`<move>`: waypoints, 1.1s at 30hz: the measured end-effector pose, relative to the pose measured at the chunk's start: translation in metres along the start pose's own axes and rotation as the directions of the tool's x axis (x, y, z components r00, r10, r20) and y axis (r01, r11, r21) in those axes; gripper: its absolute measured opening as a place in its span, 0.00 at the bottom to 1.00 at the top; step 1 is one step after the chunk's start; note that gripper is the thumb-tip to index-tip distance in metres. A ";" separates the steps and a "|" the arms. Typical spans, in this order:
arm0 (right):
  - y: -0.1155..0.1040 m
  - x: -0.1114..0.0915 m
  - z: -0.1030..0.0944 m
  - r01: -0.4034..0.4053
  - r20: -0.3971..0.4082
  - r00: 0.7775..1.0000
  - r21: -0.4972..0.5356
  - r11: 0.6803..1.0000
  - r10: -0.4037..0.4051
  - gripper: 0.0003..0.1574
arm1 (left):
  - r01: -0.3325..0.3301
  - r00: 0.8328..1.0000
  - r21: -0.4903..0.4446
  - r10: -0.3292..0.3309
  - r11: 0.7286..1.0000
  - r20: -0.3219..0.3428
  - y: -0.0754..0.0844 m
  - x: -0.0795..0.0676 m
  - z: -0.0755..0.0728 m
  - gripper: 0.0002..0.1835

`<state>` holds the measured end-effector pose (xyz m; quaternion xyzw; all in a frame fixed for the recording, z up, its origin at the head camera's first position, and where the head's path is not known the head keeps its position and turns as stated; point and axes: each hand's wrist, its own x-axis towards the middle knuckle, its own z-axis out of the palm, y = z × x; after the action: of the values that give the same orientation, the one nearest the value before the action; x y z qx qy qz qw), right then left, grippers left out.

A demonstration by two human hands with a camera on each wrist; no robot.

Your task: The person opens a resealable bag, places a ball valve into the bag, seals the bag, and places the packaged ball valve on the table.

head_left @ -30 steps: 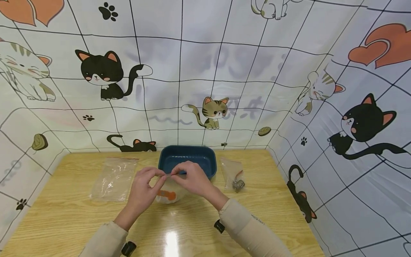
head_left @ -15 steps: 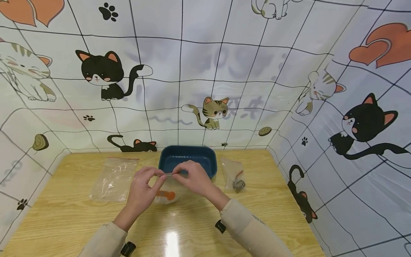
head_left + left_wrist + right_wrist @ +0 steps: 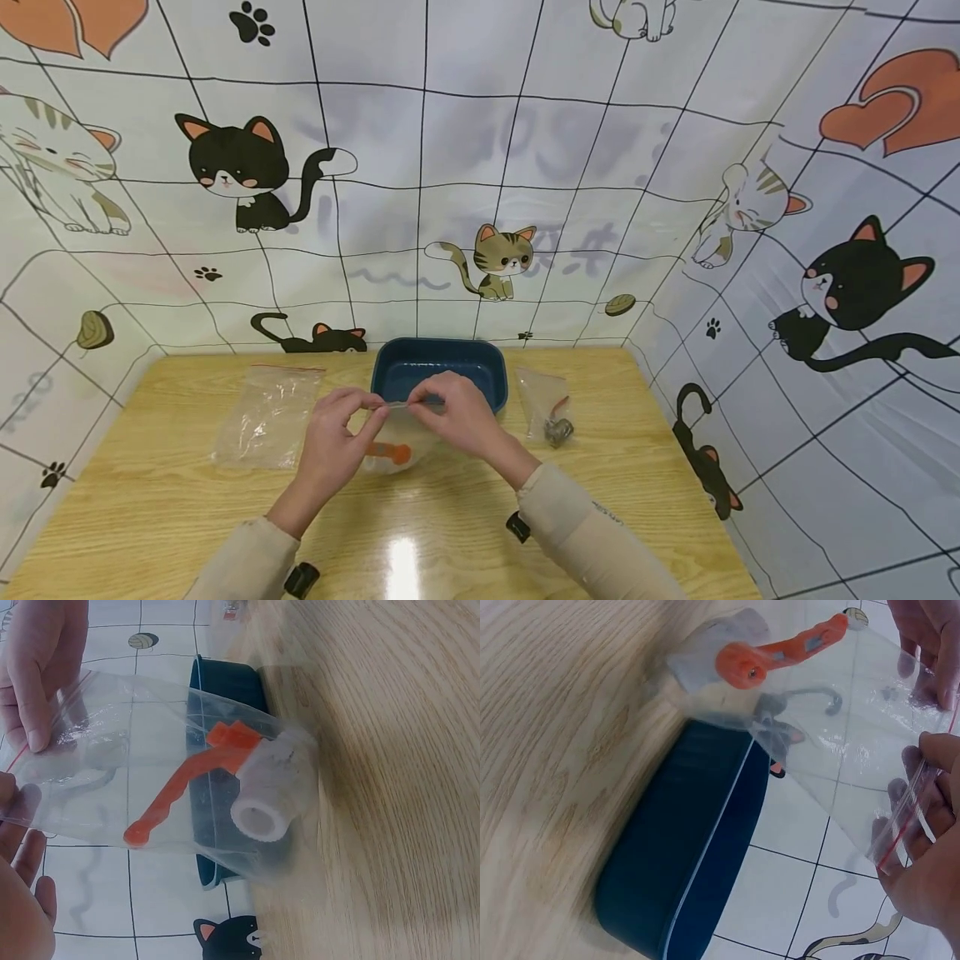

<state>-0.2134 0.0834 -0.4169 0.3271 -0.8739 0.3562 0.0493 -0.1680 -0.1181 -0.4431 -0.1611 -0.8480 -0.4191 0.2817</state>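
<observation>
Both hands pinch the red-lined top edge of a clear zip bag (image 3: 90, 761). In the head view, my left hand (image 3: 336, 437) holds the edge at the left, and my right hand (image 3: 461, 421) grips it a short way to the right. Inside, at the bottom of the bag, lies a white plastic ball valve (image 3: 274, 784) with an orange lever handle (image 3: 176, 791). The right wrist view shows the same orange handle (image 3: 802, 646) through the film. The bag hangs just in front of a dark blue tray (image 3: 442, 346).
On the left of the wooden table (image 3: 450, 533) lies a flat clear zip bag (image 3: 266, 421). To the tray's right is a smaller zip bag (image 3: 542, 396) with a grey metallic piece (image 3: 558, 432) in it. A cat-print sheet (image 3: 390, 167) surrounds the table's back and sides.
My right hand has slid slightly to the right along the bag's top edge, widening the gap between the hands. The left hand stays nearly still.
</observation>
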 end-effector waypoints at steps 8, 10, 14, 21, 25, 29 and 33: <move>0.003 -0.001 -0.002 -0.057 0.044 0.997 0.007 0.998 0.056 0.05 | 0.010 1.000 -0.011 -0.010 1.000 0.003 -0.001 0.000 0.001 0.04; 0.005 -0.002 -0.003 -0.065 0.056 0.996 0.015 0.998 0.064 0.04 | 0.011 1.000 -0.010 -0.011 1.000 0.002 -0.001 0.000 0.001 0.04; 0.009 -0.004 -0.004 -0.056 0.050 0.997 0.036 0.998 0.054 0.04 | 0.013 1.000 -0.013 -0.013 1.000 0.000 -0.002 0.000 0.001 0.04; 0.011 -0.005 -0.003 -0.071 0.035 0.997 0.039 0.997 0.069 0.05 | 0.019 1.000 -0.008 -0.019 1.000 0.000 -0.003 -0.001 0.000 0.04; 0.013 -0.006 -0.003 -0.080 0.041 0.996 0.022 0.997 0.079 0.05 | 0.021 1.000 -0.001 -0.021 1.000 -0.004 -0.003 -0.001 0.000 0.04; 0.014 -0.006 -0.005 -0.071 0.029 0.997 0.009 0.997 0.071 0.04 | 0.007 1.000 0.000 -0.007 1.000 -0.009 -0.003 -0.001 -0.001 0.04; 0.014 -0.005 -0.006 -0.083 0.037 0.996 -0.014 0.996 0.083 0.05 | 0.014 1.000 -0.001 -0.014 1.000 -0.002 -0.003 -0.002 0.000 0.04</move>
<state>-0.2188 0.0972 -0.4223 0.2969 -0.8898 0.3460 0.0199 -0.1682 -0.1205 -0.4461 -0.1549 -0.8487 -0.4216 0.2792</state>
